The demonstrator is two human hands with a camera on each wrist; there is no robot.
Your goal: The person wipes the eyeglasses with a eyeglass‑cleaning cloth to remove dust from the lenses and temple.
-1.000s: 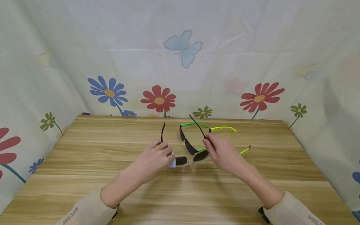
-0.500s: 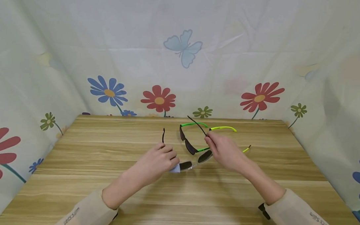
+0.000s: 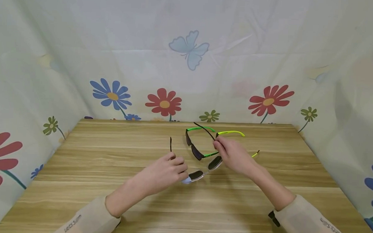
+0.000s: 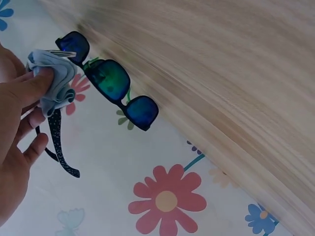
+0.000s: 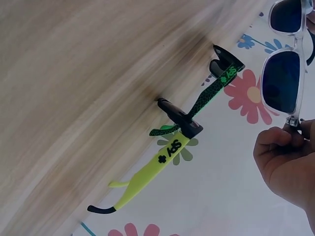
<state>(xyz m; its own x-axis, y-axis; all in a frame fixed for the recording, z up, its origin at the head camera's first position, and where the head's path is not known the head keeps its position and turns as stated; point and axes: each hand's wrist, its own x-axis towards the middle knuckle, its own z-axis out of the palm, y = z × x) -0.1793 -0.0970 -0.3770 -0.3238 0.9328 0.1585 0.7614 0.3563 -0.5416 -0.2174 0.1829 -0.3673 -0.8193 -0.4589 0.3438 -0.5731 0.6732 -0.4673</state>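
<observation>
Sunglasses (image 3: 203, 170) with a clear frame and dark lenses hang just above the counter (image 3: 110, 182), held between both hands. Three pairs are in view in all: this one, a black pair with green arms (image 3: 198, 144) and a pair with yellow arms (image 3: 235, 133), the last two lying on the counter behind the hands. One small pale blue cloth (image 3: 185, 180) is in play.

Left hand (image 3: 167, 170) has its fingers curled, the grip pinching the bunched cloth against the near end of the clear frame; in the left wrist view the cloth (image 4: 54, 86) sits wadded under the thumb. Right hand (image 3: 234, 156) reaches in from the right, its grip pinching the far corner of the frame at the hinge, with one dark arm sticking up past the fingers.

Compared with a second ago, the held pair has tilted and slid nearer the person, and the left hand has dropped lower and moved right with the cloth.
</observation>
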